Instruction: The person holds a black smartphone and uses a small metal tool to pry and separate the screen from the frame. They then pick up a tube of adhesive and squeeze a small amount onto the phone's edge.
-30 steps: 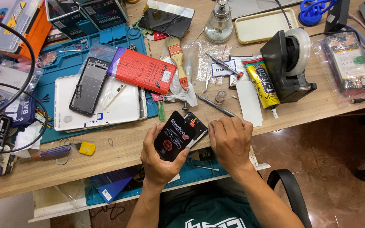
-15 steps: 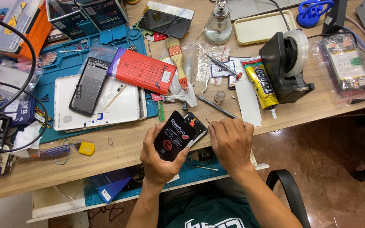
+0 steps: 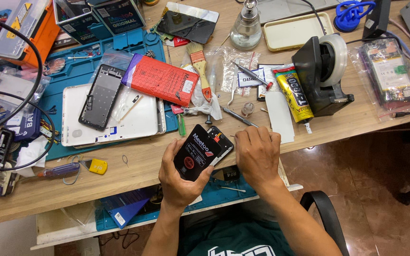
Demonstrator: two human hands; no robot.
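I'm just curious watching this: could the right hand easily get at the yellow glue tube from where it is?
Probably yes. The right hand rests at the desk edge, and the yellow glue tube lies just beyond it with only a flat white strip between.

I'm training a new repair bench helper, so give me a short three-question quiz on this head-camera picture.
1. True or false: the left hand holds a black phone battery over an opened phone.
2. What stands right of the yellow glue tube? A) black tape dispenser B) glass bottle C) orange case
3. What colour is the padded pouch on the blue mat?

Key: 1 true; 2 A; 3 red.
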